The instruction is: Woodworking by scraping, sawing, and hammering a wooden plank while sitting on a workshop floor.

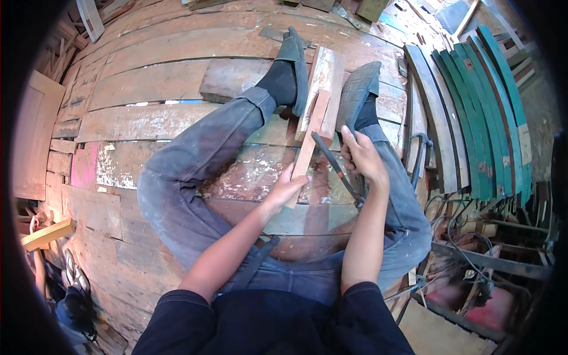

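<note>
My left hand (287,188) is closed round the near end of a thin reddish-brown wood strip (306,152). The strip slants away from me, its far end lying on a thicker, worn wood block (325,66) between my feet. My right hand (362,155) is closed, fingers curled, at a dark, narrow tool (335,167) with an orange band. One end of this tool meets the strip near the block's front end; the other points back toward my right thigh. My fingers partly hide the grip, and the tool's exact kind is unclear.
My bent legs and dark shoes (354,97) flank the work on the plank floor (148,83). A wide wood piece (232,78) lies by my left foot. Green and grey boards (473,112) are stacked at right, above tangled cables (467,236). Another person's foot (76,272) shows at lower left.
</note>
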